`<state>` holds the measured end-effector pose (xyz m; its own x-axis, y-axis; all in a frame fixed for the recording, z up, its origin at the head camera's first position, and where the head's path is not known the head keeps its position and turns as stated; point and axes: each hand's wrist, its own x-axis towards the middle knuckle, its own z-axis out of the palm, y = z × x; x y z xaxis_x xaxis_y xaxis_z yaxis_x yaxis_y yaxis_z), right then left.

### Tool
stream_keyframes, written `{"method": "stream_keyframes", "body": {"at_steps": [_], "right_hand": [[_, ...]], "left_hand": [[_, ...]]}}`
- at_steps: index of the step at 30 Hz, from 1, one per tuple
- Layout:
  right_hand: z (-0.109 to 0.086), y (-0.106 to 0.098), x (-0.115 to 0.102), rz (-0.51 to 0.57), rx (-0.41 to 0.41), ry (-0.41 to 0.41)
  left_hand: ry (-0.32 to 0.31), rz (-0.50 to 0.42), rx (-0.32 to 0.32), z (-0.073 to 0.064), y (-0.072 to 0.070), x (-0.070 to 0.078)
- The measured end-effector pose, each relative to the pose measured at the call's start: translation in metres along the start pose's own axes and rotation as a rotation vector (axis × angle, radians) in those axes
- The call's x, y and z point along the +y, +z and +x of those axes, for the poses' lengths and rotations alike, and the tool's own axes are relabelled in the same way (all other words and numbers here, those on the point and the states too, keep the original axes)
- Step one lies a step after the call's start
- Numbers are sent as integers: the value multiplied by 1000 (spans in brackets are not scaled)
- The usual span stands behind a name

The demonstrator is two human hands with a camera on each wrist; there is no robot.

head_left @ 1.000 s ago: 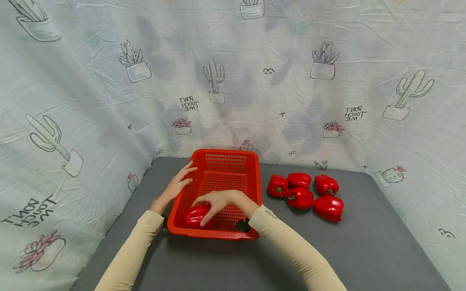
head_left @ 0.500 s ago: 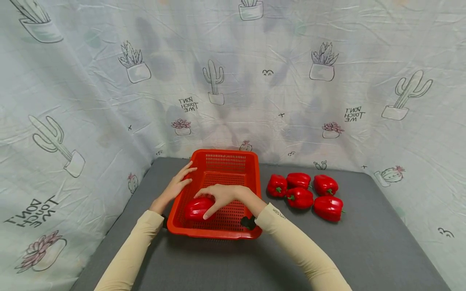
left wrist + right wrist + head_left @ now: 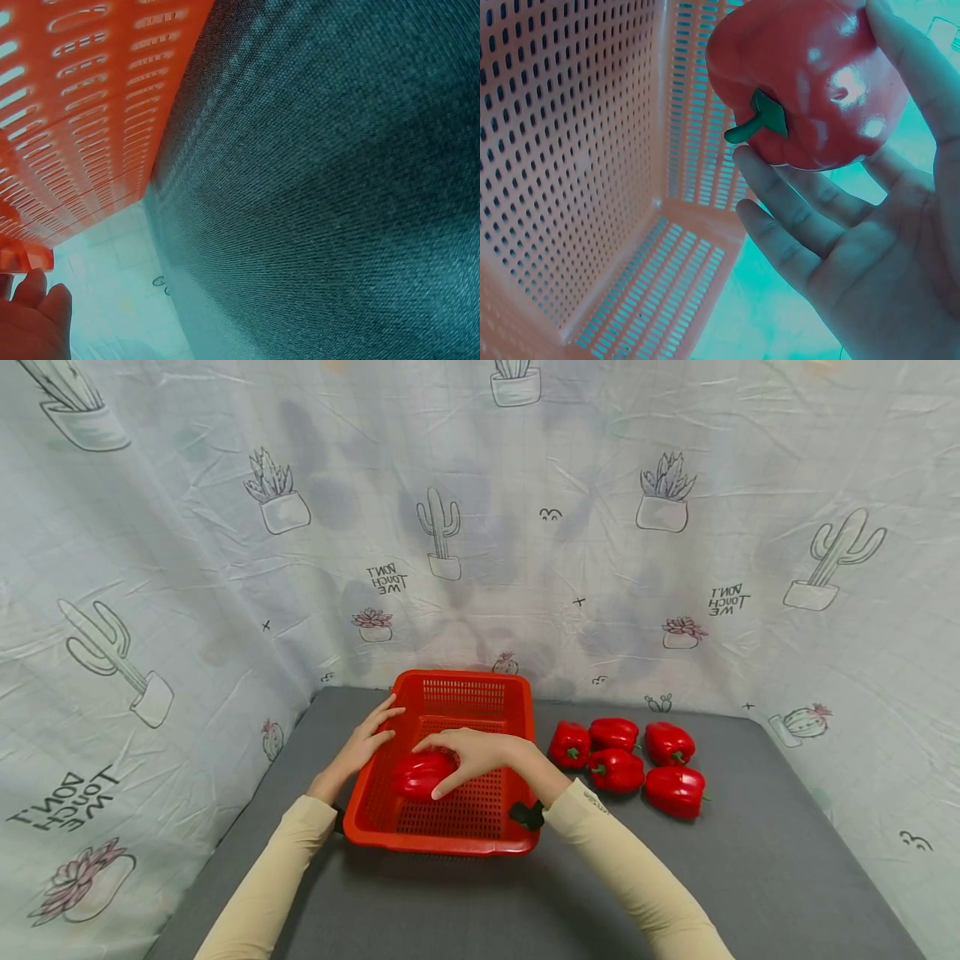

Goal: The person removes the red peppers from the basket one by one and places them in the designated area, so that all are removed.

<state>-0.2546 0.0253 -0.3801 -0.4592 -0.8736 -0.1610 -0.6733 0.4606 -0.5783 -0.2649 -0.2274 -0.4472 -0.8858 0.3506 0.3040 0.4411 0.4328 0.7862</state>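
Observation:
My right hand (image 3: 476, 753) grips a red bell pepper (image 3: 420, 775) over the inside of an orange-red perforated basket (image 3: 438, 843). In the right wrist view, the pepper (image 3: 810, 82) shows its green stem, with the thumb on one side and fingers on the other; slotted basket walls stand beside it. My left hand (image 3: 360, 747) rests at the basket's left rim, its fingers fairly straight and spread. Fingertips (image 3: 52, 304) show at the rim in the left wrist view, outside the slotted wall.
Several red bell peppers (image 3: 617, 770) lie grouped on the grey table (image 3: 757, 860) to the right of the basket. A white curtain (image 3: 510, 527) printed with cacti hangs behind the table and along its sides.
My right hand has moved the bell pepper from the basket's near left corner up and to the right, toward the middle. My left hand has stayed at the rim.

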Motion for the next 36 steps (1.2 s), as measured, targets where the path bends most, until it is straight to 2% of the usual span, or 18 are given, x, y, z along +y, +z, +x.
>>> {"method": "stream_keyframes", "body": {"at_steps": [11,24,36], "right_hand": [[-25,-9,8,-37,91,30],[-53,-17,10,2,170,62],[-76,-21,25,35,240,88]], "left_hand": [[-14,8,-2,0,0,1],[-2,-2,-4,0,1,0],[-17,0,-3,1,1,1]]}}
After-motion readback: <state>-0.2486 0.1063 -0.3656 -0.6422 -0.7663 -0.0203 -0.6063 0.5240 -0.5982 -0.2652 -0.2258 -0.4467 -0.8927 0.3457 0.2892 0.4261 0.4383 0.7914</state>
